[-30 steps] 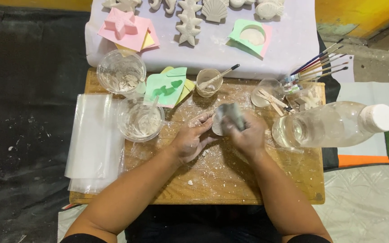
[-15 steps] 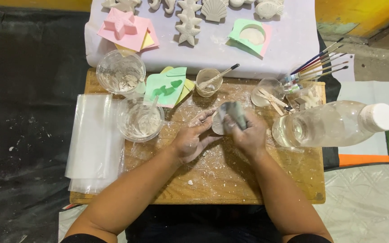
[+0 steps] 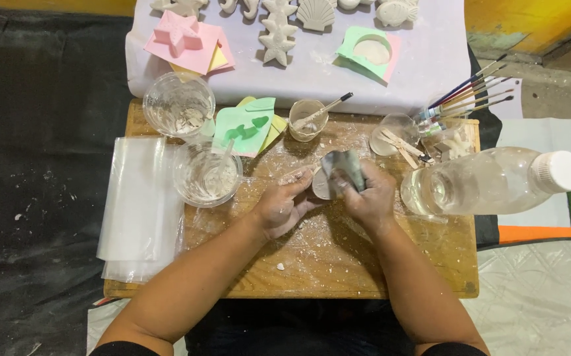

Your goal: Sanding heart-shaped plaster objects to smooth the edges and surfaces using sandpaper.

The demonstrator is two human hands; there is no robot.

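Note:
Both hands meet over the middle of a dusty wooden board (image 3: 338, 264). My right hand (image 3: 369, 198) grips a small grey flexible mould (image 3: 343, 170) from the right, fingers curled over its top. My left hand (image 3: 282, 207) presses against the mould's pale underside from the left, thumb and fingers on its edge. White plaster dust coats both hands. What is inside the mould is hidden.
A clear cup with white paste (image 3: 206, 175), a second plastic cup (image 3: 178, 105), a green mould (image 3: 244, 126), a small cup with a stirrer (image 3: 306, 120), brushes (image 3: 470, 99) and a lying water bottle (image 3: 490, 181) ring the board. Plaster shells and starfish (image 3: 279, 29) dry behind. Plastic sheets (image 3: 140, 204) lie left.
The hands have stayed in place; the fingers shifted slightly on the grey mould, turning it a little.

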